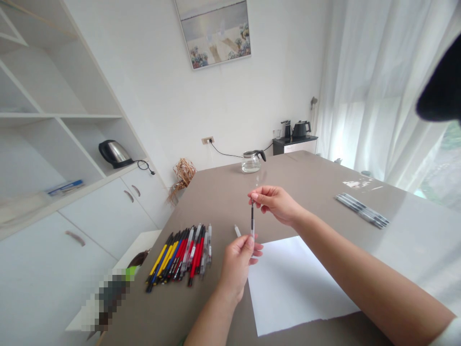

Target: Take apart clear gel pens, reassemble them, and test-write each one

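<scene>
Upright between my two hands is a thin black pen refill [252, 211], above the near part of the table. My right hand [275, 202] pinches its top end between thumb and fingertips. Below, my left hand [237, 262] is closed around a clear pen barrel [252, 230], its lower part hidden by the fingers. The refill's lower end seems to sit inside this barrel. Just behind my left hand lies a clear pen part [237, 230], partly covered. A white sheet of paper [298, 283] lies under my right forearm.
Many yellow, blue, red and clear pens [182, 254] lie in a row on the left of the brown table [216, 197]. Several clear pens [362, 210] and some white scraps [356, 183] are at the right. A glass pot [251, 162] stands at the far edge.
</scene>
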Available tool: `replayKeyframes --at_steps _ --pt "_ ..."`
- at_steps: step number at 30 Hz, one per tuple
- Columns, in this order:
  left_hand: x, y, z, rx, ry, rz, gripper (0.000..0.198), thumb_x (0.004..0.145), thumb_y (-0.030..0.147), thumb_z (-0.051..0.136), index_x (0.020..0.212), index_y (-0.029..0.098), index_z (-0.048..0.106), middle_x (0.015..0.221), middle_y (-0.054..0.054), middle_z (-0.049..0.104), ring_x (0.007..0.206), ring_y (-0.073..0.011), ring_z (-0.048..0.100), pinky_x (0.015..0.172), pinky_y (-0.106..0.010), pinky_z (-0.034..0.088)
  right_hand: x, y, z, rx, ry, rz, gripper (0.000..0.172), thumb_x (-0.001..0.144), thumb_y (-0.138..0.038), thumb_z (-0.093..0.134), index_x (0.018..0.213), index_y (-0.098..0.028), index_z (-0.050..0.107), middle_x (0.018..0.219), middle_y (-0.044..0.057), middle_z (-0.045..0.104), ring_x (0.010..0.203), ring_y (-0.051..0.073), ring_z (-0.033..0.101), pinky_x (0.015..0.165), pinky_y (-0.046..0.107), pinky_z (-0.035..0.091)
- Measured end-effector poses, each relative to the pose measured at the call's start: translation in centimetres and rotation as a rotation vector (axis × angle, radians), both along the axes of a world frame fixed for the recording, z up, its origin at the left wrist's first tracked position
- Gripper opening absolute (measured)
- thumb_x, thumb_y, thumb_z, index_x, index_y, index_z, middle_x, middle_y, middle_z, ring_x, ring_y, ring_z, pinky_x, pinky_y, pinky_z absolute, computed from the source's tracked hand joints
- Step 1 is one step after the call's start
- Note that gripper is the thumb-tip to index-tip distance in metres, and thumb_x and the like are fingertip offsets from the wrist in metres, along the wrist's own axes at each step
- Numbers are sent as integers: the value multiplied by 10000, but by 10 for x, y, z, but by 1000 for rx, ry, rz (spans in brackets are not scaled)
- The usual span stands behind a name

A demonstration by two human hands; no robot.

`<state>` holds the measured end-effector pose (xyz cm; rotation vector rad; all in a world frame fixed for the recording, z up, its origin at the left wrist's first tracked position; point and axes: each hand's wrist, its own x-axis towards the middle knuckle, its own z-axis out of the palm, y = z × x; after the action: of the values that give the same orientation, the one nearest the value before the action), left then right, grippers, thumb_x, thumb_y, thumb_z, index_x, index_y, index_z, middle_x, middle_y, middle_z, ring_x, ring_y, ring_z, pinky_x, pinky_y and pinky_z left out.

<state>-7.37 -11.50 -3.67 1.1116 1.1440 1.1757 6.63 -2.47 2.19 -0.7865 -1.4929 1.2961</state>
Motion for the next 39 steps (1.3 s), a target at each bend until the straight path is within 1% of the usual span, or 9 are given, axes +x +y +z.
replayKeyframes --at_steps 13,18,22,24,26,29,34,36,39 --pt "-2 0 -2 44 -9 66 398 698 464 514 948 161 578 808 -89 629 700 -154 567 622 -265 410 -10 -7 -7 -5 -61 129 250 669 -390 566 725 -146 559 733 26 573 557 67 452 476 187 355" --pt "-11 4 5 100 -36 145 394 704 456 511 964 165 570 849 -86 618 723 -153 567 636 -269 421 -11 -6 -12 6 -194 175 259 689 -378 544 812 -151 568 783 39 586 609 83 484 506 190 386" --pt "-22 9 11 137 -47 249 414 690 456 526 978 162 562 868 -89 616 732 -147 568 631 -258 427 -19 6 -29 39 -629 29 249 742 -347 454 842 -154 576 789 42 610 617 93 511 498 183 386" --pt "-26 11 11 149 -48 291 424 683 460 529 977 157 562 858 -91 619 727 -145 570 625 -254 430 -27 14 -39 68 -856 -51 229 723 -328 466 781 -151 599 731 37 615 600 104 521 498 192 375" --pt "-28 12 10 157 -51 309 433 682 464 528 980 151 561 851 -92 621 722 -143 571 618 -253 434 -39 19 -48 87 -968 -95 227 683 -340 502 692 -141 610 659 49 608 599 136 532 509 218 367" --pt "-28 13 7 167 -44 302 433 688 466 519 983 152 562 846 -91 623 706 -138 572 613 -254 439 -59 22 -58 91 -1052 -143 242 610 -372 559 623 -135 606 628 89 602 619 198 551 518 265 365" --pt "-27 12 7 168 -3 267 415 716 459 487 990 155 556 854 -92 617 712 -142 570 616 -260 440 -76 19 -64 85 -1096 -151 135 473 -227 650 523 -129 572 562 87 593 569 212 560 503 270 365" --pt "-26 11 7 164 6 254 418 722 458 480 998 152 550 858 -93 612 714 -143 569 617 -262 439 -70 19 -61 80 -1061 -161 127 506 -231 635 516 -128 562 534 72 585 541 187 553 482 247 364" --pt "-24 9 6 142 9 216 420 728 461 469 1002 152 545 856 -92 607 720 -144 569 618 -262 437 -45 21 -48 73 -961 -200 160 645 -291 542 640 -134 574 578 54 599 504 130 538 444 205 367"
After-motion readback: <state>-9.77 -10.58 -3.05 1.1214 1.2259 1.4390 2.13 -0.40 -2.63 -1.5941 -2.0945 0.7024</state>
